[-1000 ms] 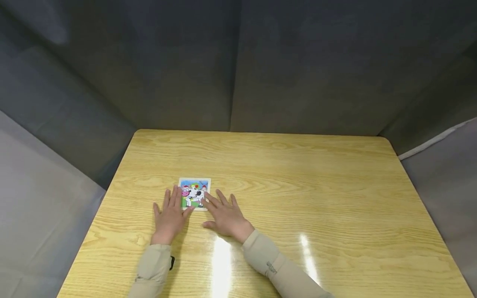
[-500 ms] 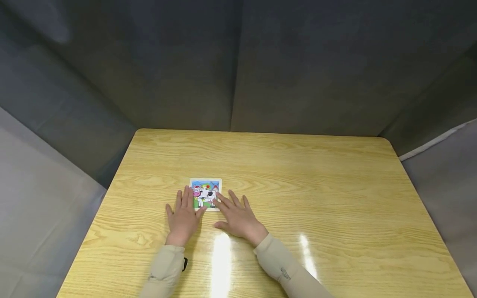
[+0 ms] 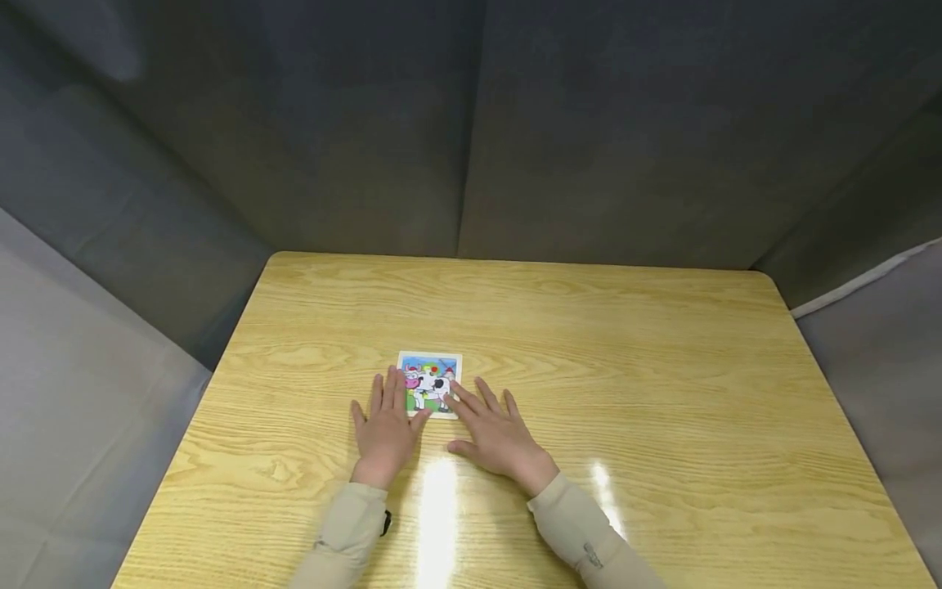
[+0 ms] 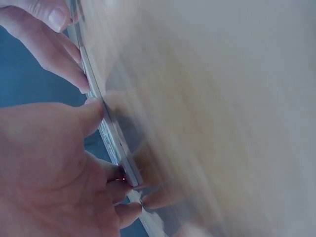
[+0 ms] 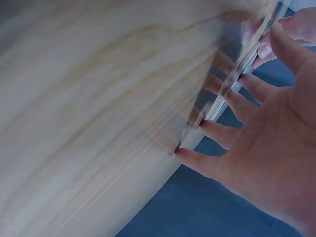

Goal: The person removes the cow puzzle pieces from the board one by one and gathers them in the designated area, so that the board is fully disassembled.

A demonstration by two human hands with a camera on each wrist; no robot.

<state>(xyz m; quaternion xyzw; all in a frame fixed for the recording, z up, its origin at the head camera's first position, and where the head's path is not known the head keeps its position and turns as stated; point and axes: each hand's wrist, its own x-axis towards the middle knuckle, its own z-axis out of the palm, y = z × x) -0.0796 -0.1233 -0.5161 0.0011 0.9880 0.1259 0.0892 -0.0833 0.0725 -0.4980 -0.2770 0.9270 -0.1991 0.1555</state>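
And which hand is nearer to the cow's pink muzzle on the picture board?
Left. The left hand is at the left edge of the picture board, beside the pink muzzle; the right hand is at the right edge, near the cow's rump.

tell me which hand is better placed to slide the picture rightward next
Probably the left hand: its fingers lie at the left edge of the picture; the right hand reaches over the right edge.

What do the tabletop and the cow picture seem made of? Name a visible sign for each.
Tabletop: apparently glossy wood or laminate, from its grain and reflections. Cow picture: perhaps printed wood or card, from its thin, straight edge; finish unclear.
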